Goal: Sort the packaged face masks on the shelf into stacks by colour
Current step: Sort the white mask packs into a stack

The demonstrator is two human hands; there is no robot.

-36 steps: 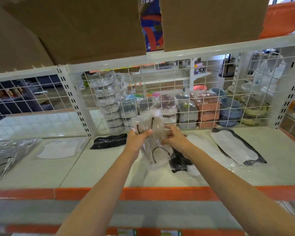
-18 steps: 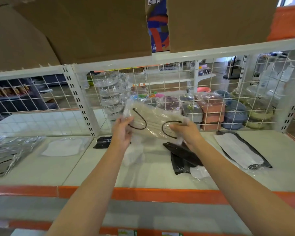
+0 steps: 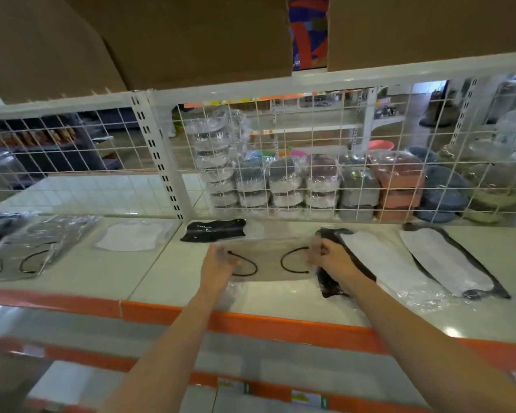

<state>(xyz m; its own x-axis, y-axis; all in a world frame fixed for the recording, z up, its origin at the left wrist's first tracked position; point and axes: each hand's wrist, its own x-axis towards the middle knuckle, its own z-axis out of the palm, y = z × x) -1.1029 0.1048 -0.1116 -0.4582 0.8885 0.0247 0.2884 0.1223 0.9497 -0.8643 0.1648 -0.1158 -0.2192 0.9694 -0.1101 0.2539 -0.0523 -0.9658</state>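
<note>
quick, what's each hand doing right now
Left hand: grips the left end of the beige mask packet.
Right hand: fingers curled, grips the packet's right end.

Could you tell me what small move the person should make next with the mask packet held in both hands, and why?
Probably let go and draw both hands back. The beige mask packet already lies low and flat over the shelf, with the left hand and right hand at its two ends. It sits apart from the black mask behind it, so it seems to start its own stack.
</note>
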